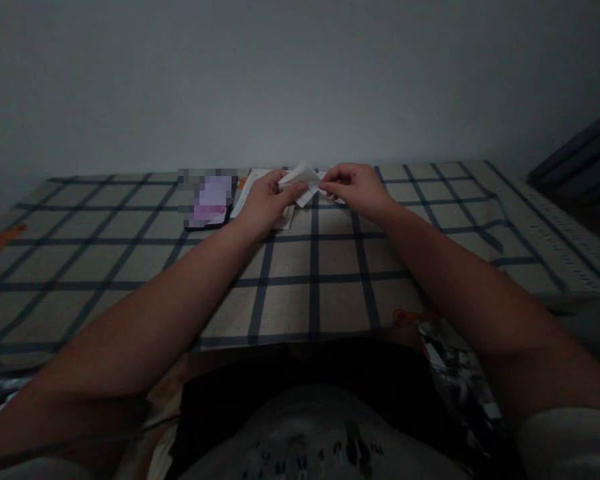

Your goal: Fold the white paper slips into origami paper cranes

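Note:
Above the far part of the table, both hands hold a small folded piece of white paper (306, 177). My left hand (270, 193) pinches its left side between thumb and fingers. On the other side, the fingertips of my right hand (356, 188) are pinched together at its right corner. More white paper (245, 193) lies flat on the cloth, partly hidden under my left hand. A bit of white also shows behind the right fingers; whether it joins the held piece I cannot tell.
A phone (213, 200) with a dark edge and a pixelated, purplish screen lies left of the paper. A checked tablecloth (290, 293) covers the table, which meets a plain wall (300, 80). Dark striped fabric (580, 153) hangs at the far right.

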The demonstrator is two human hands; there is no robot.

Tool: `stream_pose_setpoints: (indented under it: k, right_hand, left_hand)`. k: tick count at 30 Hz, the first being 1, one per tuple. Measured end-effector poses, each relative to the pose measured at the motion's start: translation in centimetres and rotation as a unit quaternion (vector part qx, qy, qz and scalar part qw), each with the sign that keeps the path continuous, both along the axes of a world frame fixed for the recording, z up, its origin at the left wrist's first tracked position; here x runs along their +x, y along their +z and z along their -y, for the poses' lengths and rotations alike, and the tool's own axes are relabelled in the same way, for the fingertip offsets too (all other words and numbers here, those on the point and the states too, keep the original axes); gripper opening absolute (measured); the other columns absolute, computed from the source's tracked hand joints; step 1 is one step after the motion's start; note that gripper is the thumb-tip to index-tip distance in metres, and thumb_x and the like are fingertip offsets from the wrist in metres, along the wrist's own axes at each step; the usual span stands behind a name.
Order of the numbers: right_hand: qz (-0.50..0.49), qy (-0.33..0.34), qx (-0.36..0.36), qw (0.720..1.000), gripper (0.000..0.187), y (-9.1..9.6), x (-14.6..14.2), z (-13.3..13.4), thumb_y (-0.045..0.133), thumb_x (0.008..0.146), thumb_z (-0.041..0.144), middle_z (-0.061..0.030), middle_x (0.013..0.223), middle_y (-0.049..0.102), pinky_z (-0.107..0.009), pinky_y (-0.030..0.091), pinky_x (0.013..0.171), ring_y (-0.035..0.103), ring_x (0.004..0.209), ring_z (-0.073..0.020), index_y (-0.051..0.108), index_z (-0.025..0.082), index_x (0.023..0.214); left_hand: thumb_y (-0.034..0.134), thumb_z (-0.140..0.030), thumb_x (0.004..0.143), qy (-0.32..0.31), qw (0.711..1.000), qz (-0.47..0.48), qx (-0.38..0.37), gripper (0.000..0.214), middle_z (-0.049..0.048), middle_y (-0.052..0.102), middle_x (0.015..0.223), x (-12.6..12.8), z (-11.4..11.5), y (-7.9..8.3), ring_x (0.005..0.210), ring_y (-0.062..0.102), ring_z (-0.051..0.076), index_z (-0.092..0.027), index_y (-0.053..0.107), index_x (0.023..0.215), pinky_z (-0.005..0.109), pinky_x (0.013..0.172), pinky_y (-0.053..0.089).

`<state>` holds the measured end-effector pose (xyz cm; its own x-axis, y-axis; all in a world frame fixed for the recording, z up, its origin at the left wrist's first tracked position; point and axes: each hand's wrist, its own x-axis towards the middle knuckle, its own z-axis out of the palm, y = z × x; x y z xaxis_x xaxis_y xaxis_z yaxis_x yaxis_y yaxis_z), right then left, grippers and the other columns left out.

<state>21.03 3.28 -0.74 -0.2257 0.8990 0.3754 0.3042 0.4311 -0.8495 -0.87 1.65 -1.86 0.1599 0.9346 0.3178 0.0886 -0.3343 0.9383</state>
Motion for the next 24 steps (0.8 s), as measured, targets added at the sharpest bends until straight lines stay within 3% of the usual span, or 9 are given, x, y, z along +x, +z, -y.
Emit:
stream_pose_setpoints:
  k: [5, 10, 15, 19, 24]
  right_hand:
    - [-0.027, 0.011, -0.015, 0.999, 0.014, -0.15, -0.3, 0.16, 0.082, 0.084, 0.022, 0.0, 0.073, 0.067, -0.029, 0.052, 0.067, 0.061, 0.068, -0.0138, 0.068, 0.02, 0.083]
    - [-0.054, 0.04, -0.027, 0.997, 0.024, -0.61, -0.31, -0.03, 0.087, 0.081, 0.032, -0.0007, 0.085, 0.071, -0.028, 0.056, 0.068, 0.066, 0.077, -0.015, 0.071, 0.022, 0.096]
    - [-0.024, 0.049, -0.033, 0.998, 0.018, -0.45, -0.12, -0.02, 0.084, 0.084, 0.028, 0.0004, 0.071, 0.066, -0.028, 0.053, 0.067, 0.063, 0.067, -0.013, 0.069, 0.018, 0.081]
    - [-0.027, 0.042, -0.042, 0.998, 0.017, -0.33, -0.2, 0.1, 0.084, 0.084, 0.026, 0.0003, 0.071, 0.067, -0.026, 0.052, 0.065, 0.062, 0.067, -0.0121, 0.069, 0.019, 0.081]
    - [0.011, 0.073, -0.028, 0.997, 0.018, -0.48, 0.0, 0.18, 0.08, 0.087, 0.032, -0.0006, 0.071, 0.069, -0.027, 0.049, 0.063, 0.061, 0.066, -0.0123, 0.072, 0.018, 0.08]
  left_hand:
    - [0.089, -0.049, 0.073, 0.003, 1.0, 0.031, -0.002, 0.039, 0.0016, 0.071, 0.083, 0.01, -0.17, 0.07, 0.073, 0.062, 0.015, -0.02, 0.07, 0.093, 0.026, 0.069, 0.049]
    - [0.089, -0.045, 0.071, -0.001, 1.0, 0.002, -0.013, 0.036, 0.001, 0.071, 0.082, 0.03, -0.09, 0.27, 0.072, 0.062, 0.014, -0.021, 0.072, 0.092, 0.026, 0.066, 0.049]
    - [0.089, -0.052, 0.075, -0.002, 1.0, 0.028, -0.001, 0.038, 0.0011, 0.073, 0.082, 0.16, 0.04, 0.26, 0.073, 0.064, 0.014, -0.021, 0.075, 0.092, 0.025, 0.068, 0.052]
    - [0.09, -0.058, 0.074, 0.01, 0.999, 0.047, 0.01, 0.043, 0.0034, 0.078, 0.09, 0.03, -0.09, 0.3, 0.083, 0.07, 0.016, -0.02, 0.077, 0.091, 0.029, 0.082, 0.059]
    - [0.092, -0.059, 0.071, 0.022, 0.999, 0.028, -0.004, 0.046, 0.0049, 0.079, 0.087, -0.31, -0.04, 0.69, 0.087, 0.073, 0.02, -0.019, 0.078, 0.089, 0.032, 0.084, 0.061]
